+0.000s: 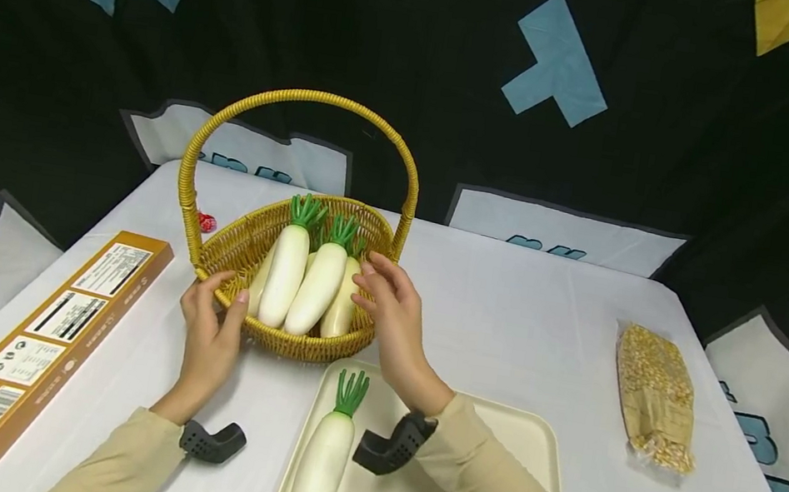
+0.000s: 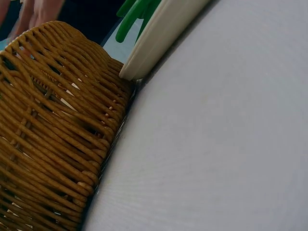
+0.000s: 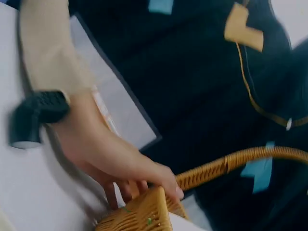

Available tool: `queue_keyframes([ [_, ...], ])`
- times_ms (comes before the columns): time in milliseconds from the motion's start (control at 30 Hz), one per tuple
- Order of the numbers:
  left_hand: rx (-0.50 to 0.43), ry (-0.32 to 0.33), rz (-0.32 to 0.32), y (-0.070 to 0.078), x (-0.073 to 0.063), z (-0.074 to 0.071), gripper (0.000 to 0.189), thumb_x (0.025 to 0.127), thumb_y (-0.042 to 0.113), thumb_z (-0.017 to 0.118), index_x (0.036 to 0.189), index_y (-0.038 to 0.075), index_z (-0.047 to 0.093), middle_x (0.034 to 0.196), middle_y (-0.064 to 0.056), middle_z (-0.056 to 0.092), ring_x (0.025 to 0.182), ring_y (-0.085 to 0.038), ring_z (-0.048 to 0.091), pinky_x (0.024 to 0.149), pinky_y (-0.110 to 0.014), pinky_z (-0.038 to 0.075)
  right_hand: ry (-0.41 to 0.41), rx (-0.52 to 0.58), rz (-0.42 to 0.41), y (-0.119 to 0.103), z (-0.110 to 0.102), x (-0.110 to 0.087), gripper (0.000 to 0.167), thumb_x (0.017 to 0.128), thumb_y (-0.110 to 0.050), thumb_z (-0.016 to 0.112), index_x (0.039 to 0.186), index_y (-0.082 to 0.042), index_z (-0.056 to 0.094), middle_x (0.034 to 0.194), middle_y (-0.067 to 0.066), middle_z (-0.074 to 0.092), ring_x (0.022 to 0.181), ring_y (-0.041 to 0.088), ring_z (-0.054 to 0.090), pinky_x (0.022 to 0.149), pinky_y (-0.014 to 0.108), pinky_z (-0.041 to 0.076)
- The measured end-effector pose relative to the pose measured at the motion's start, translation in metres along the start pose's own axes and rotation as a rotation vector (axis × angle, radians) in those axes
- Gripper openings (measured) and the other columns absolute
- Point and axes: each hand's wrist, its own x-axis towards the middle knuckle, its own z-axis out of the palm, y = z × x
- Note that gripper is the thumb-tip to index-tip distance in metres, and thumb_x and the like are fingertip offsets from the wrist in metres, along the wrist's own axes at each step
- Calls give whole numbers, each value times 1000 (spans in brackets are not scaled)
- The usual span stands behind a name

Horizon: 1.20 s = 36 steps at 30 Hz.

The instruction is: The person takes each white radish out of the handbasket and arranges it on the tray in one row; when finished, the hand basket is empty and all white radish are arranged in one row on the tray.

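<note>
A yellow wicker basket [image 1: 304,348] with a tall arched handle holds several white radishes [image 1: 316,290] with green tops. My left hand [image 1: 209,342] grips the basket's left front rim, thumb toward the inside; the right wrist view also shows this left hand [image 3: 122,161] at the rim. My right hand [image 1: 395,322] hovers at the basket's right side, fingers loosely bent beside the rightmost radish. In the left wrist view the basket's woven wall [image 2: 57,125] fills the left side. Another white radish [image 1: 321,471] lies on a cream tray [image 1: 542,435] in front.
A long orange-brown box [image 1: 40,339] with white labels lies at the left. At the right is a clear bag of yellow kernels [image 1: 653,400]. A small red item [image 1: 206,222] sits behind the basket handle's left foot. Black cloth hangs behind the white table [image 1: 505,320].
</note>
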Motion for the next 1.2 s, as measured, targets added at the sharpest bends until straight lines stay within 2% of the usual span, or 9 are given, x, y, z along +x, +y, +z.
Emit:
queue_keyframes([
  [133,9,-4,-7,0,0,0,40,94,27,44,130,10,36,134,-22,18,100,-26,33,85,-39,27,25,-37,119,7,9,21,47,94,-30,45,135,-10,37,134,9,42,117,28,49,91,35,46],
  [300,25,-14,-16,0,0,0,41,95,30,43,131,12,35,134,-20,18,95,-22,33,80,-36,27,24,-93,264,9,18,37,63,91,-40,47,142,-14,22,140,11,34,117,27,48,87,37,47],
  [400,34,-18,-20,0,0,1,41,95,31,42,131,13,35,134,-19,18,94,-21,33,79,-35,27,27,-83,359,10,21,43,75,88,-45,51,145,-17,11,143,10,28,120,27,44,82,36,49],
  [533,38,-22,-21,1,0,1,41,95,31,42,131,13,35,134,-19,18,93,-22,33,79,-35,27,26,-27,423,12,23,48,84,85,-40,58,145,-18,3,148,10,18,125,28,38,76,38,51],
  [667,36,-18,-19,1,0,0,41,95,31,42,131,13,35,133,-19,18,92,-20,32,78,-35,26,17,0,434,16,24,51,88,82,-27,64,145,-18,2,149,13,13,128,29,34,73,43,52],
  [800,35,-10,-18,1,0,-1,41,95,30,43,131,12,35,133,-19,18,93,-22,33,79,-35,26,-8,-67,412,19,29,50,94,79,-18,68,145,-18,0,144,20,21,127,32,36,73,43,52],
  [1000,31,4,-4,-1,0,-1,40,94,28,44,130,10,36,132,-21,20,94,-26,33,80,-35,26,-19,-198,382,19,35,47,103,74,-21,74,145,-19,-1,134,16,36,108,29,55,73,39,53],
  [1200,32,-3,0,-1,0,0,41,94,29,44,130,11,36,133,-21,19,97,-28,34,81,-37,26,-8,-318,307,21,38,45,103,73,-24,75,145,-18,1,130,16,39,97,27,58,68,35,53],
])
